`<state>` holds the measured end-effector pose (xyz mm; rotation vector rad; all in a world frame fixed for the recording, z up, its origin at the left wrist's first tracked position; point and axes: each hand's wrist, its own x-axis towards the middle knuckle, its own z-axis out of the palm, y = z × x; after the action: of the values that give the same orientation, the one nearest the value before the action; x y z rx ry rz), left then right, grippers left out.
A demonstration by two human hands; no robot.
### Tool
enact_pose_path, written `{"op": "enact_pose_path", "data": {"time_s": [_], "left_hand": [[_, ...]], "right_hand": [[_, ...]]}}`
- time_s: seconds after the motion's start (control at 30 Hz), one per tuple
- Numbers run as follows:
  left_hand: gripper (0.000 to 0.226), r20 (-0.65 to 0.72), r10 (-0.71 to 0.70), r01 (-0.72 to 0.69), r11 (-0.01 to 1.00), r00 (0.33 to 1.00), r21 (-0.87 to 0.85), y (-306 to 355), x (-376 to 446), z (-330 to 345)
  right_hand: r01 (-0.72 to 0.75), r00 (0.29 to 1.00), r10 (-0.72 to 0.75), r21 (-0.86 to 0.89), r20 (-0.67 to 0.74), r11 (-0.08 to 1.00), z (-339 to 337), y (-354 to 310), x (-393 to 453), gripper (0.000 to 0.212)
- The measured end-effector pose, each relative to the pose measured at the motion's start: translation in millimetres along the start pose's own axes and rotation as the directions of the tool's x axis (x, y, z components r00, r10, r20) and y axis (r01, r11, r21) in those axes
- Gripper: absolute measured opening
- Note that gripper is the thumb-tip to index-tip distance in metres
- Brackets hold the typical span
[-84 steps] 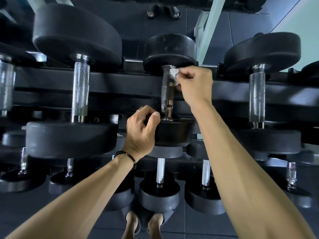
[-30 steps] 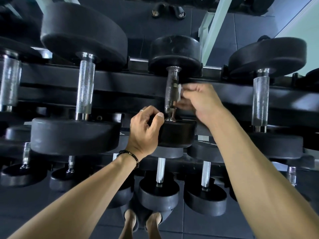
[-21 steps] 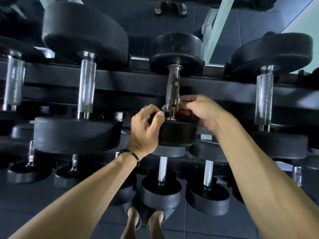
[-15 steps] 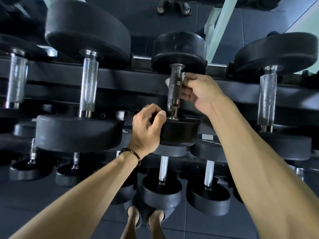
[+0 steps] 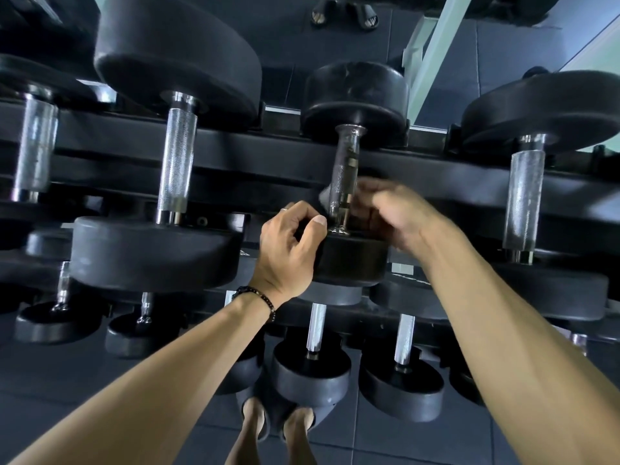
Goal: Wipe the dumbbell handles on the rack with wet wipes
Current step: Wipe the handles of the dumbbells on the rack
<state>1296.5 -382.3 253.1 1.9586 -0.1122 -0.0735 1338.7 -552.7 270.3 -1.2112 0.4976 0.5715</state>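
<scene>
A small black dumbbell lies on the top tier of the rack (image 5: 436, 176), its knurled steel handle (image 5: 344, 169) pointing away from me. My left hand (image 5: 290, 246) grips the rim of its near head (image 5: 352, 260). My right hand (image 5: 392, 213), blurred, holds a white wet wipe (image 5: 324, 198) wrapped round the near end of the handle; only a corner of the wipe shows to the left of the handle.
Bigger dumbbells flank it: one to the left (image 5: 176, 169) and one to the right (image 5: 523, 196). Several smaller dumbbells (image 5: 312, 357) sit on the lower tier. My feet (image 5: 278, 431) stand on dark floor tiles below. A pale green post (image 5: 432, 52) rises behind.
My right hand has slid the wipe down the handle from near the far head to the near end. My left hand has kept its grip on the near head.
</scene>
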Motion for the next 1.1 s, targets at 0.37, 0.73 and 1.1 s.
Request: {"op": "enact_pose_path", "data": {"time_s": [0.37,0.73,1.1], "left_hand": [[0.039,0.015,-0.010,0.010,1.000,1.000,-0.026,0.4,-1.3,-1.1],[0.031,0.133,-0.036,0.040,0.999,0.990,-0.029,10.7,-3.0,-0.8],[0.011,0.252,-0.021,0.081,0.970,0.967,-0.228,32.2,23.2,-32.2]], "right_hand": [[0.027,1.000,-0.027,0.043,-0.004,0.999,1.0,-2.1,-5.8,0.022],[0.263,0.714,-0.667,-0.801,-0.213,0.538,18.5,8.4,-72.1,0.018],[0.367,0.708,-0.638,-0.613,-0.304,0.700,60.1,32.8,-85.3,0.032]]}}
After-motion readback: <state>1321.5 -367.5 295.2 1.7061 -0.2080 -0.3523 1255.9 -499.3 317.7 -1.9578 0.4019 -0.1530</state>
